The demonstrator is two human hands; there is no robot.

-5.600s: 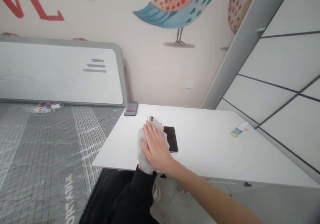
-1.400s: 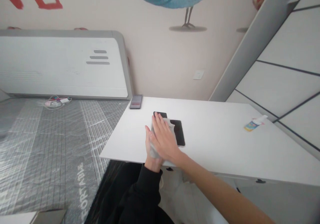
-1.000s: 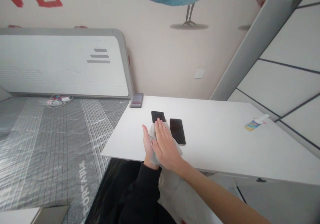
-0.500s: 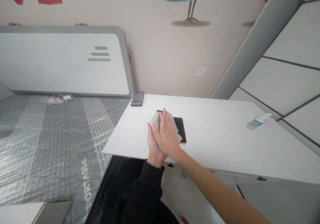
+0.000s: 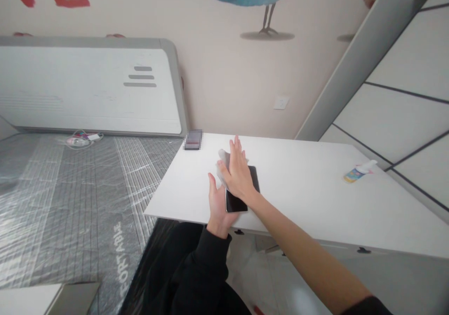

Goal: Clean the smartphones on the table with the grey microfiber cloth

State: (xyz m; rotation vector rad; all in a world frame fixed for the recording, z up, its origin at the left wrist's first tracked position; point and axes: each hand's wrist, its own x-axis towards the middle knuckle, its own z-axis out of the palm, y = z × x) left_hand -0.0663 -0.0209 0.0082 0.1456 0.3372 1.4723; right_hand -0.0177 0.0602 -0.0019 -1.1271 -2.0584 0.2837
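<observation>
A phone with a black screen (image 5: 236, 202) lies face up in my left hand (image 5: 218, 207), which supports it from below with the thumb standing out to the side. Over the phone's upper part, my right hand (image 5: 239, 173) is laid flat, its fingers stretched forward. Under that palm it keeps a thin whitish cloth (image 5: 222, 169), whose edges stick out on both sides; whether it is a tissue or a wipe I cannot tell. A second dark phone (image 5: 255, 178) rests on the white table (image 5: 301, 188) just beyond, partly covered by my right hand.
On the table's right side a small spray bottle (image 5: 358, 172) lies tilted. A blurred dark box (image 5: 193, 140) sits at the back left corner. Left of the table is a plastic-covered mattress (image 5: 84, 202) with a coiled cable (image 5: 80, 140) on it.
My right hand has slid forward with the cloth, uncovering the lower part of the phone in my left hand. The left hand has stayed nearly in place.
</observation>
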